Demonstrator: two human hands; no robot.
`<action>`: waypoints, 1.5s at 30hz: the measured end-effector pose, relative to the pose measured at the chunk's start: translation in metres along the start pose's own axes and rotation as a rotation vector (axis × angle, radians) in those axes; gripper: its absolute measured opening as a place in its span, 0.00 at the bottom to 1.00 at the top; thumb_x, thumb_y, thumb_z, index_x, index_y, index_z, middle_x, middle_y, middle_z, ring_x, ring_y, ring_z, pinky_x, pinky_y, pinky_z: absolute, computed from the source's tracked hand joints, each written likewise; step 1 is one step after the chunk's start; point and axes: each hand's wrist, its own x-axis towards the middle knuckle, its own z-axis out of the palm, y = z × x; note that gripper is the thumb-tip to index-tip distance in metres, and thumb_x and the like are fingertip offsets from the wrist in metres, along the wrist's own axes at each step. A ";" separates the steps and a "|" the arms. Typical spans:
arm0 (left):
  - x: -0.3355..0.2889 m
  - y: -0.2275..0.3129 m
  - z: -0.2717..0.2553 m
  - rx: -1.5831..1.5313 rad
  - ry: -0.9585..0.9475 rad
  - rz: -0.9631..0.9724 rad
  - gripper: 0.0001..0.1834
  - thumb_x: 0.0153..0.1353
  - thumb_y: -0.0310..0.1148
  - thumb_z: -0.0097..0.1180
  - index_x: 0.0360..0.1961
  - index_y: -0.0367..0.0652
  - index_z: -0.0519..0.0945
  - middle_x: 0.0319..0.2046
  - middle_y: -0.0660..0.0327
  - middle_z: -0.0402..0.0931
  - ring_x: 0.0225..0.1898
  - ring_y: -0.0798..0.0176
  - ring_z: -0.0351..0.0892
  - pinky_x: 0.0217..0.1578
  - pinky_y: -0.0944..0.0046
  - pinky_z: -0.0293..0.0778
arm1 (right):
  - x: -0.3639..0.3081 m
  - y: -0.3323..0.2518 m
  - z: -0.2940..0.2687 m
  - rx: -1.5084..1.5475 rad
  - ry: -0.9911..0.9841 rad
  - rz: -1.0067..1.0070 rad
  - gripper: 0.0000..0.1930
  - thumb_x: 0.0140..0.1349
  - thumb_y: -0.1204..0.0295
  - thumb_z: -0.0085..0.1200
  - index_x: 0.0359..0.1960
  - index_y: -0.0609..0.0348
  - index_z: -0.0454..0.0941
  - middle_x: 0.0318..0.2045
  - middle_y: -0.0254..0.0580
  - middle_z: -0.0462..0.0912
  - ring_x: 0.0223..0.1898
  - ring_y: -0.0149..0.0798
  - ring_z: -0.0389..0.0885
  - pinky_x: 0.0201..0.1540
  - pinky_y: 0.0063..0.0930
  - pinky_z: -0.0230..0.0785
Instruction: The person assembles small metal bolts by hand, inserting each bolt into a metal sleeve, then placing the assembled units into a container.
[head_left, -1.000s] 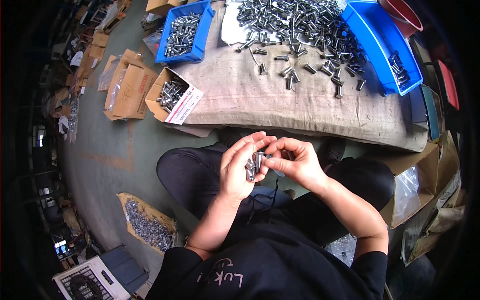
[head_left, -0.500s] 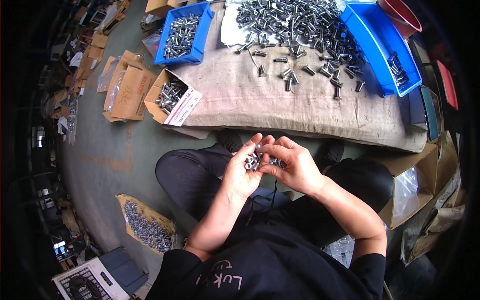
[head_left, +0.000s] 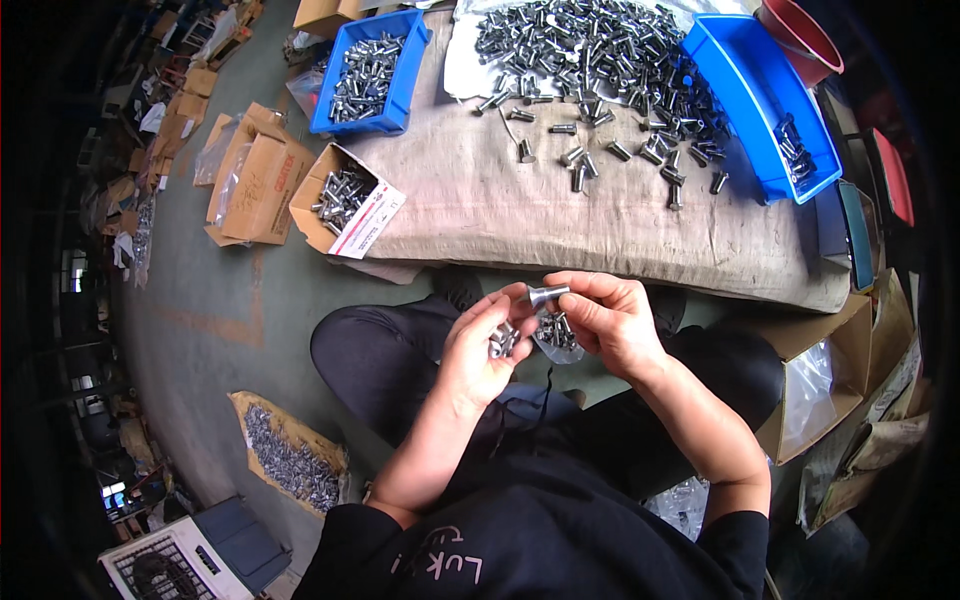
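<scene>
Between my two hands is a shiny metal bolt (head_left: 550,293) with a wide, flared head. My right hand (head_left: 618,322) pinches its shank between thumb and fingers. At the flared end are the fingertips of my left hand (head_left: 472,355), apparently touching it. Cupped in the left palm are several small metal nuts (head_left: 502,340), partly covered by the fingers. Just below the right fingers lies a clear plastic bag (head_left: 562,352) with small metal parts in it.
Ahead stands a cloth-covered low table (head_left: 480,215) bearing a heap of bolts (head_left: 590,50). On it are a blue bin (head_left: 403,112) and a longer blue bin (head_left: 740,85). An open carton of bolts (head_left: 385,208) stands at its left. Small parts (head_left: 290,450) lie on a floor sheet.
A bolt now shows between my hands. The right hand has drawn slightly right and up, away from the nuts in the left palm. The bag beneath has come into view.
</scene>
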 end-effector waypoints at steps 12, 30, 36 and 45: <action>-0.020 0.003 0.022 0.643 -0.073 0.394 0.11 0.58 0.29 0.52 0.40 0.34 0.74 0.21 0.61 0.72 0.15 0.78 0.63 0.11 0.80 0.56 | -0.006 -0.003 0.011 -0.201 -0.034 -0.154 0.13 0.56 0.77 0.53 0.44 0.63 0.75 0.28 0.28 0.74 0.23 0.20 0.65 0.25 0.13 0.58; -0.020 0.008 0.017 0.701 -0.124 0.472 0.15 0.55 0.24 0.55 0.45 0.35 0.74 0.23 0.66 0.73 0.15 0.81 0.62 0.12 0.79 0.55 | -0.007 0.000 0.011 -0.128 -0.044 -0.184 0.13 0.55 0.77 0.54 0.43 0.60 0.76 0.25 0.26 0.70 0.18 0.17 0.61 0.17 0.12 0.53; -0.019 0.007 0.016 0.754 -0.108 0.517 0.14 0.56 0.24 0.54 0.45 0.35 0.74 0.19 0.69 0.69 0.15 0.81 0.61 0.13 0.80 0.54 | -0.007 0.001 0.012 -0.096 -0.046 -0.135 0.13 0.54 0.76 0.55 0.43 0.60 0.76 0.26 0.27 0.74 0.17 0.17 0.62 0.17 0.12 0.54; -0.016 0.008 0.014 0.707 -0.155 0.509 0.14 0.57 0.24 0.53 0.46 0.36 0.73 0.18 0.69 0.68 0.15 0.81 0.61 0.13 0.80 0.54 | -0.005 0.007 0.009 0.021 -0.033 -0.079 0.13 0.53 0.75 0.57 0.41 0.62 0.77 0.27 0.29 0.78 0.17 0.18 0.65 0.16 0.12 0.56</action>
